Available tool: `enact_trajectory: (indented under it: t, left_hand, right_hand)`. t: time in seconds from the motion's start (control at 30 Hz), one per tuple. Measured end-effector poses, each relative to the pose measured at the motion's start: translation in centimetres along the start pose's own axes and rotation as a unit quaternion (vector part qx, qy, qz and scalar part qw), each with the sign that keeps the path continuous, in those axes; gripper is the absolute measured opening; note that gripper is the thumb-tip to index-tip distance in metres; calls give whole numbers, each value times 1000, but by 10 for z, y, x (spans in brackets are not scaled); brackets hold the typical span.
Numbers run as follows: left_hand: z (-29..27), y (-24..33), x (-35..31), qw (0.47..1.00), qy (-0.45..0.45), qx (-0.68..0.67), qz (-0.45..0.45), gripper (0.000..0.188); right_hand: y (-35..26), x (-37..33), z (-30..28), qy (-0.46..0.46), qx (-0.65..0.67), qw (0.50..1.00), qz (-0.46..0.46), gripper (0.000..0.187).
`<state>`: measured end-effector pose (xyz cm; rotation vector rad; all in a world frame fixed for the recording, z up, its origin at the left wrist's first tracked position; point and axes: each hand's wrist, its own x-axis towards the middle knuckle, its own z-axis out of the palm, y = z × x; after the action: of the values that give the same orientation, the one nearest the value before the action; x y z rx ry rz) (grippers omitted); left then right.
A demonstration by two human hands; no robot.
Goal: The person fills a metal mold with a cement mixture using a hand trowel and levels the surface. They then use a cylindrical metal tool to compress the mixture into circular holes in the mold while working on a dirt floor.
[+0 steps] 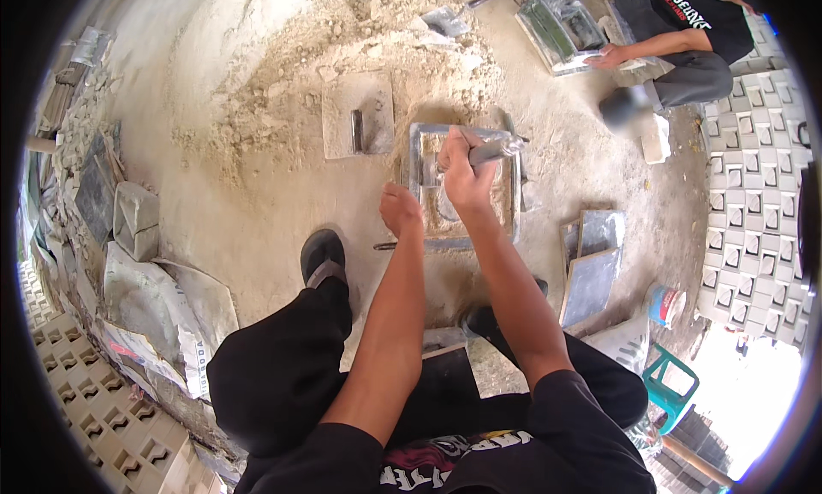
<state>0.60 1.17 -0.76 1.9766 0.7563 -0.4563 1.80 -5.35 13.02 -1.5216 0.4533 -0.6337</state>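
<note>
Grey and cylindrical, the tool handle (495, 150) was held over the far half of the rectangular mould frame (516, 199), its long axis running nearly crosswise, visible end pointing right and slightly up. From my remote view, the right hand (465, 173) was clamped around it. The left hand (401, 210) curled beside the frame's left rim; I couldn't tell whether it gripped anything. Beyond lay a handled plate (339, 104).

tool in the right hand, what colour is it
The tool is grey, best seen in the head view.
</note>
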Motion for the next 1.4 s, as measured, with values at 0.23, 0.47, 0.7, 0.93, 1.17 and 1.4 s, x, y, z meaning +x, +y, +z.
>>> enact_trajectory:
  t: [0.23, 0.47, 0.7, 0.93, 1.17, 1.4]
  left_hand:
    - [-1, -2, -3, 1000, -14, 11, -5, 62]
    - [-1, -2, 5, 1000, -5, 1, -2, 60]
    - [-6, 0, 1, 1000, -21, 3, 15, 60]
    - [5, 1, 2, 1000, -14, -3, -3, 61]
    - [0, -6, 5, 999, -30, -22, 17, 63]
    - [5, -11, 12, 999, -17, -5, 39, 63]
  right_hand:
    - [-3, 9, -4, -5, 8, 999, -31, 39]
    - [-21, 22, 3, 18, -7, 999, -47, 39]
    - [-9, 40, 0, 25, 22, 999, -10, 38]
    - [0, 50, -1, 21, 40, 999, 0, 36]
    - [1, 34, 5, -1, 2, 1000, -25, 40]
    - [-16, -5, -7, -5, 15, 1000, 24, 39]
